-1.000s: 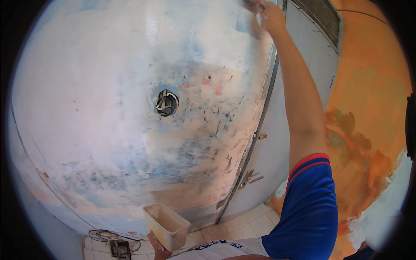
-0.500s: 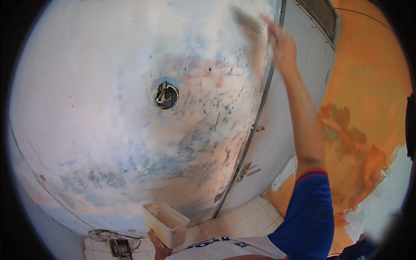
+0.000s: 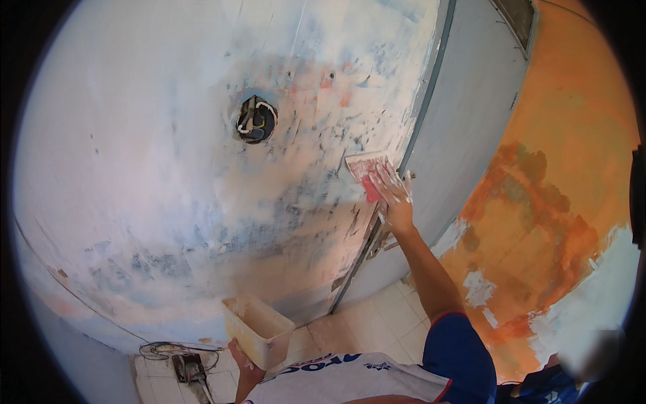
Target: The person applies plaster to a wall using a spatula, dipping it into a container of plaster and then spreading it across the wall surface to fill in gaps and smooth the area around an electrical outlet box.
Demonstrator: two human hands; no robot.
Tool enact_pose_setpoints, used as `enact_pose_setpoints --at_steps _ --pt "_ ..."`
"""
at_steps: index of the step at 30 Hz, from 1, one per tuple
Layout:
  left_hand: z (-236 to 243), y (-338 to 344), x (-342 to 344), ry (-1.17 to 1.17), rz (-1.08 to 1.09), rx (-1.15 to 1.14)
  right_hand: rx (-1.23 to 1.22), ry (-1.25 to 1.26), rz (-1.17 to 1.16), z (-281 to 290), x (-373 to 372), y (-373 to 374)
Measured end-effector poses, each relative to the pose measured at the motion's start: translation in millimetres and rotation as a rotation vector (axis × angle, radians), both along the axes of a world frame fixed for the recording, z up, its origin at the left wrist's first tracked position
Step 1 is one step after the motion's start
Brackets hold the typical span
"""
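Left fingers [image 3: 233, 346] hold cream tub [image 3: 243, 335]; pale smears [image 3: 237, 310] on inner wall.

The bare right forearm [image 3: 431, 273] slants up and to the left, its wrist [image 3: 402, 225] roughly in line with it. The right hand [image 3: 393, 192] shows its back to the camera, fingers [image 3: 385, 174] extended in a grasping pose and pointing upward, with white smears over fingers and knuckles. Low and left of centre, the left hand [image 3: 245, 359] is raised and curled in a supporting hold, its forearm [image 3: 247, 390] rising from the lower edge
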State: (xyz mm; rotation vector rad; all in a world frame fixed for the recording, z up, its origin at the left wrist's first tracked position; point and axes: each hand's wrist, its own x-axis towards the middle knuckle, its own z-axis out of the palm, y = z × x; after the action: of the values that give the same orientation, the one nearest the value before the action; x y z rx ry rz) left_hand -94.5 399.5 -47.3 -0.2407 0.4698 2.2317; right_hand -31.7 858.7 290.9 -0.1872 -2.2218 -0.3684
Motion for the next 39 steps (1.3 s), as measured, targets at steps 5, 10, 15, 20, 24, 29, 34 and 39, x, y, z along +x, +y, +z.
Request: enact_pose_setpoints --at_steps 5,10,15,20,24,29,34,39 --pt "42 7 1 -0.012 0.026 -0.015 0.098 0.386 0.225 127 -23 -34" --pt "31 4 -3 0.001 0.006 0.021 0.282 0.477 0.103 271 -94 -80" --pt "43 2 -4 -0.011 0.009 0.025 0.32 0.198 -0.067 136 -114 -72" --pt "41 -11 -5 -0.029 0.021 -0.038 0.172 -0.009 0.066 -33 -64 -94" --pt "25 -31 -11 -0.051 0.051 -0.081 0.137 0.243 0.228 66 -61 -115" --pt "49 -55 -12 -0.076 0.071 0.001 0.093 0.5 0.411 295 -117 -175" --pt "66 -80 -8 0.006 0.144 -0.045 0.272 0.47 0.035 375 -183 -169" --pt "36 -116 -9 -0.04 0.132 0.064 0.328 0.299 0.0 208 -169 -161"
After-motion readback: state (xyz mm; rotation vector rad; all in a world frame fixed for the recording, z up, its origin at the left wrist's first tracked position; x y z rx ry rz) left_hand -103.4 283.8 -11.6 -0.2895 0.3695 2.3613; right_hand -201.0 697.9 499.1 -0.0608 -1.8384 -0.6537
